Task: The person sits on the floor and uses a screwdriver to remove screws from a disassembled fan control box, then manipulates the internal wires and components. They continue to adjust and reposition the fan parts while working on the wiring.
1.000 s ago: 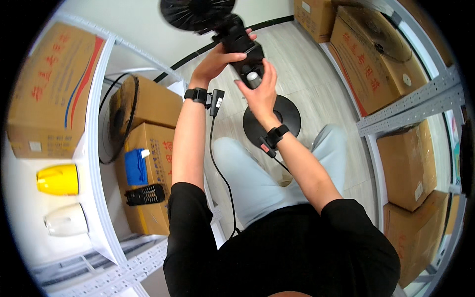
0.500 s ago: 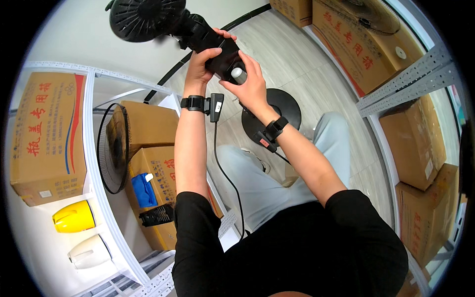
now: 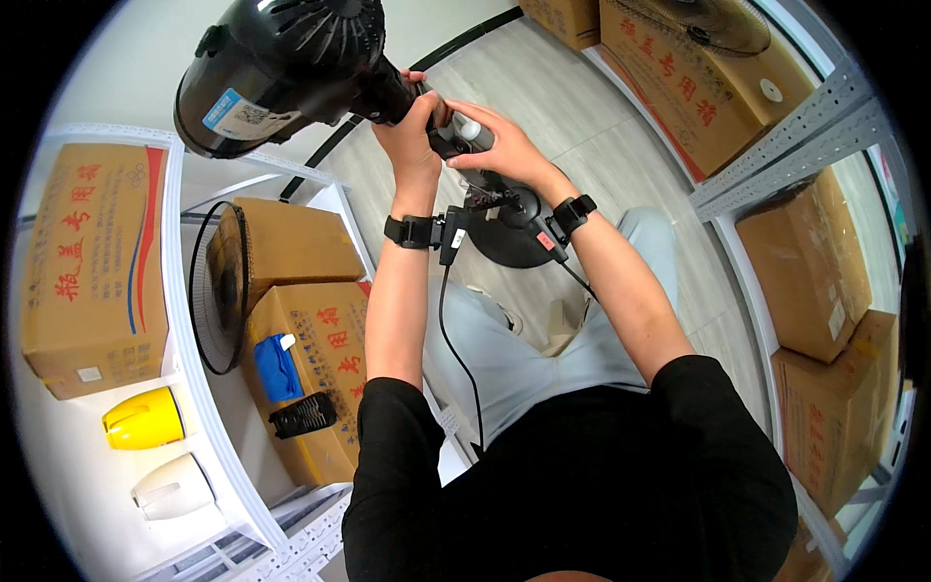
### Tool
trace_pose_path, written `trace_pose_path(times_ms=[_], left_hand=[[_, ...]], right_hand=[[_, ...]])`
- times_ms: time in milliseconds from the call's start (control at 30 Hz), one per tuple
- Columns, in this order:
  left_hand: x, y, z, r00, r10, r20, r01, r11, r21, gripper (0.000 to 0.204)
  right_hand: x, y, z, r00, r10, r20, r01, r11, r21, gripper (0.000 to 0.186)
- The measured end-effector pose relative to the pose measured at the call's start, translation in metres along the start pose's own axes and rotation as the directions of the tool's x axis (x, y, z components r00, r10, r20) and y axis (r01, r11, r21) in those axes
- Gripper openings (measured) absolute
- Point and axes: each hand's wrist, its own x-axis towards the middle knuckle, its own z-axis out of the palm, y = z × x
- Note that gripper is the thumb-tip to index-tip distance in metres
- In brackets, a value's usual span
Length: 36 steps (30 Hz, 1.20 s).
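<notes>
Grip: both hands closed around one piece, the black fan body (image 3: 281,73), held up at the far side of the legs, its bulky motor housing jutting to the upper left. Left hand (image 3: 412,136) wraps the neck just below the housing; right hand (image 3: 502,141) clasps the lower section, beside the pale knob (image 3: 469,129).

Handling (judged): rigid shell, probably plastic, glossy and likely somewhat slippery. Weight probably sits in the motor end, so it would tip that way if held low only. Best hold: one hand on the neck close under the housing, the other steadying the lower section; keep pressure off the knob, likely the weak spot.

Beneath the hands: round black base (image 3: 506,254) on the floor. Cannot tell whether it joins the held piece.

Containers: left, a carton (image 3: 97,272) on the shelf; a lower carton (image 3: 315,436) bears a blue pouch (image 3: 276,371) and a black slotted part (image 3: 304,415). Right, a carton (image 3: 669,87) carries a wire fan guard (image 3: 713,21). Contents of cartons and pouch not visible.
</notes>
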Motion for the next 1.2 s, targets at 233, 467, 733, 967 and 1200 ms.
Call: trace_pose_path(times_ms=[233, 467, 733, 967, 1200], left_hand=[[-0.016, 0.011, 0.005, 0.957, 0.173, -0.234, -0.117, 0.965, 0.234, 0.044], [-0.028, 0.016, 0.023, 0.913, 0.325, -0.246, -0.235, 0.912, 0.336, 0.05], [-0.025, 0.024, -0.008, 0.951, 0.3, -0.074, -0.214, 0.814, 0.539, 0.047], [-0.02, 0.033, -0.021, 0.925, 0.381, -0.013, -0.283, 0.708, 0.647, 0.04], [0.0, 0.011, -0.038, 0.838, 0.544, -0.044, -0.313, 0.544, 0.778, 0.061]], right_hand=[[-0.036, -0.015, 0.043, 0.966, 0.142, -0.216, -0.118, 0.986, 0.122, 0.044], [-0.056, -0.014, 0.071, 0.844, 0.24, -0.479, -0.194, 0.97, 0.144, 0.038], [-0.045, 0.001, 0.071, 0.785, 0.225, -0.577, -0.232, 0.971, 0.063, 0.038], [-0.023, 0.02, 0.056, 0.845, 0.356, -0.398, -0.323, 0.934, 0.151, 0.038], [0.002, 0.022, 0.043, 0.88, 0.469, -0.066, -0.449, 0.87, 0.204, 0.035]])
